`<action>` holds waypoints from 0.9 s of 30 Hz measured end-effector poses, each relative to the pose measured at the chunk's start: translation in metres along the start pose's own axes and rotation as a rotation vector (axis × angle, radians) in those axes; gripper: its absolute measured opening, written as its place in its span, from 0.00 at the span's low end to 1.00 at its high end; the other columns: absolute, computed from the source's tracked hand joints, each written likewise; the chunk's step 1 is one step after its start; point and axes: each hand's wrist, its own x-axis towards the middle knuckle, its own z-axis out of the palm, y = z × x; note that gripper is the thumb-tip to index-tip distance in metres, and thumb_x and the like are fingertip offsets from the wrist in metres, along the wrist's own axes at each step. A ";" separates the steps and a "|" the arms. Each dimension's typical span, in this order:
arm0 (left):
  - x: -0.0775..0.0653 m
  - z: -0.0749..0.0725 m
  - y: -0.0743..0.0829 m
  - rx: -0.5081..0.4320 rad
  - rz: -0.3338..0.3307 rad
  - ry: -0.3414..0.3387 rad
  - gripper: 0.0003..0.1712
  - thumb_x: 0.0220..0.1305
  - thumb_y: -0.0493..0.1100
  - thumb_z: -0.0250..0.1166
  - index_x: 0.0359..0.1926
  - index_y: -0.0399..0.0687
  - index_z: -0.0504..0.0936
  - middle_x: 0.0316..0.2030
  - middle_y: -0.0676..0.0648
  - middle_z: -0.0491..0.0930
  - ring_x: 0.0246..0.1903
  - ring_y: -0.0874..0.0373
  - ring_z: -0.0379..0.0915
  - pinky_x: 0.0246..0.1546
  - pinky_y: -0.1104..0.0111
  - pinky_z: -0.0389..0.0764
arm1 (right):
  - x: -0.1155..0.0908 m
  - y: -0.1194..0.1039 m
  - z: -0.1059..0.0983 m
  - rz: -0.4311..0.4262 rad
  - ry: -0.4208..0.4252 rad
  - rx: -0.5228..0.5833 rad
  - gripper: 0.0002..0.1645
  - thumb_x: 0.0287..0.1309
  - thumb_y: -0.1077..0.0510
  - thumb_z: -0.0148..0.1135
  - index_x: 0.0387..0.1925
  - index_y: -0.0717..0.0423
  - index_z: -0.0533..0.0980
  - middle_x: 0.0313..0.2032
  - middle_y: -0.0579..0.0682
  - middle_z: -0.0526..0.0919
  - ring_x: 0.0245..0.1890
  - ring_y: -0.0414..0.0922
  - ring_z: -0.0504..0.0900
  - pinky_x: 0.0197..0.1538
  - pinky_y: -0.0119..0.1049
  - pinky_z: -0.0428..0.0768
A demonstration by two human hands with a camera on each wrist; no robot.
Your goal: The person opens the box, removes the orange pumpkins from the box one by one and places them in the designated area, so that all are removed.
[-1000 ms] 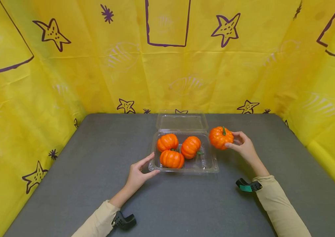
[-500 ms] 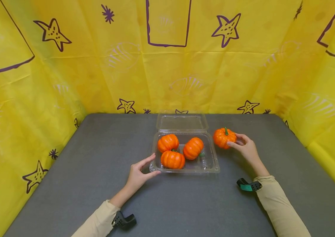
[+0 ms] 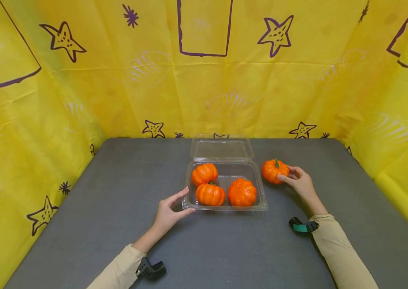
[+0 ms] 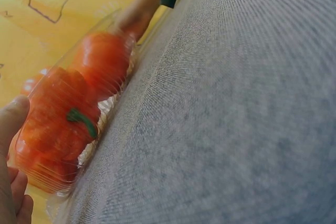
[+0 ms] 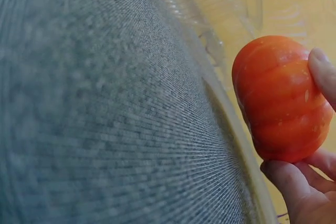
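Note:
A clear plastic clamshell container (image 3: 227,208) holds three small orange pumpkins: one at back left (image 3: 204,174), one at front left (image 3: 210,194), one at front right (image 3: 242,192). My left hand (image 3: 167,212) holds the container's front left corner, thumb at the front rim and fingers along the left side; in the left wrist view its thumb (image 4: 14,116) lies by the clear wall. My right hand (image 3: 300,182) grips another pumpkin (image 3: 274,171), green stem upward, just right of the container. Thumb and fingers clasp that pumpkin (image 5: 283,100) in the right wrist view.
The container's clear lid (image 3: 222,149) lies folded back behind it on the grey table (image 3: 135,172). A yellow patterned cloth (image 3: 204,96) hangs behind and at both sides. Black wrist mounts (image 3: 152,269) sit at the sleeves.
The right-hand pumpkin inside the container has rolled forward and right into the front right corner. My right hand has shifted slightly right and nearer with its pumpkin. The left hand stays in place.

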 end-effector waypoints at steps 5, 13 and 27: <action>0.000 -0.001 0.000 0.002 0.004 -0.003 0.30 0.33 0.24 0.73 0.43 0.20 0.74 0.45 0.30 0.73 0.47 0.38 0.69 0.51 0.70 0.67 | 0.001 0.004 0.000 0.021 -0.011 0.027 0.37 0.52 0.52 0.64 0.55 0.72 0.63 0.52 0.68 0.69 0.43 0.39 0.73 0.39 0.17 0.70; 0.000 -0.001 0.000 -0.001 -0.003 -0.002 0.30 0.33 0.24 0.73 0.43 0.19 0.74 0.45 0.29 0.73 0.47 0.38 0.69 0.51 0.70 0.67 | 0.001 0.005 0.000 0.041 -0.046 0.009 0.39 0.51 0.51 0.65 0.56 0.72 0.61 0.52 0.69 0.68 0.52 0.59 0.68 0.39 0.16 0.69; 0.000 0.000 -0.002 -0.005 -0.009 0.003 0.30 0.35 0.24 0.72 0.45 0.20 0.73 0.46 0.29 0.72 0.48 0.38 0.68 0.50 0.70 0.67 | 0.001 0.009 0.001 0.027 -0.105 0.053 0.43 0.54 0.56 0.62 0.62 0.69 0.49 0.58 0.69 0.57 0.58 0.60 0.60 0.47 0.21 0.68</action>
